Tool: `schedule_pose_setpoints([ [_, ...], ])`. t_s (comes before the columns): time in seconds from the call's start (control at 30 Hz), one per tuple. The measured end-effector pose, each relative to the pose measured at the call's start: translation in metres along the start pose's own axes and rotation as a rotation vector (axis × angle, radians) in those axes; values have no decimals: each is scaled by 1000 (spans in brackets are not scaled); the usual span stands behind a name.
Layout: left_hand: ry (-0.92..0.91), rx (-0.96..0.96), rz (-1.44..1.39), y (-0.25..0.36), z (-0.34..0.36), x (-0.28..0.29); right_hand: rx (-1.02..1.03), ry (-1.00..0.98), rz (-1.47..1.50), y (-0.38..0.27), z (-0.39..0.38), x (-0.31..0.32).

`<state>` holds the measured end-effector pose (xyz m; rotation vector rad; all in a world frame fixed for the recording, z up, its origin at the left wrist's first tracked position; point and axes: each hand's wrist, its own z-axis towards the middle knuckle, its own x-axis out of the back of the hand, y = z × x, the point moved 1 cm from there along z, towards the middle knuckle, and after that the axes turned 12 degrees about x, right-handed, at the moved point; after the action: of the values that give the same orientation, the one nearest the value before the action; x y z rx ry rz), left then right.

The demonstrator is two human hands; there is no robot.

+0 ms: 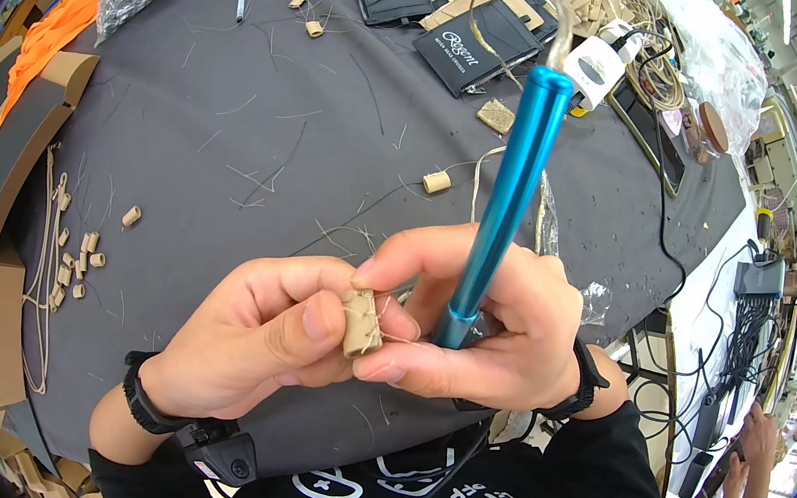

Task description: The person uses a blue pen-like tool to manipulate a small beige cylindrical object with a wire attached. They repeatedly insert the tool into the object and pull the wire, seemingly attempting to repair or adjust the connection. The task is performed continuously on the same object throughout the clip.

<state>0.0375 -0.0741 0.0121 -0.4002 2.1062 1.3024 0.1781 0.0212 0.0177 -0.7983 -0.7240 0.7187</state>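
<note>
My left hand (259,331) is closed, pinching a small beige tube (360,332) between thumb and fingers. Loose pale threads stick out from the tube's right side. Close beside it, my right hand (527,339) is closed around a shiny blue pen-shaped tool (514,184) that stands tilted, its upper end joined to a cord (563,30). The right index fingertip touches the tube's top edge, and the right thumb lies near the threads. The tool's lower tip is hidden behind the right thumb.
A dark cloth (230,159) covers the table, strewn with thread scraps. Several beige tubes (81,265) lie left; another tube (437,182) lies ahead. Black booklets (473,44), a white plug adapter (595,69) and a phone (646,135) are at the back. Another person's arm (753,482) shows far right.
</note>
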Motion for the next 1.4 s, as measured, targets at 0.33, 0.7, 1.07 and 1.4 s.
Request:
schedule_pose_setpoints([
  [0.33,-90,-21,-199,-12,0,0,-61,-18,220,-6,1,-1],
  [0.7,7,-110,-69,-14,1,7,6,-2,187,-13,4,12],
  [1.07,224,-235,90,-13,3,-5,433,342,514,2,-7,12],
  [1.4,399,-146,144,-9,2,-17,397,18,427,5,-17,30],
])
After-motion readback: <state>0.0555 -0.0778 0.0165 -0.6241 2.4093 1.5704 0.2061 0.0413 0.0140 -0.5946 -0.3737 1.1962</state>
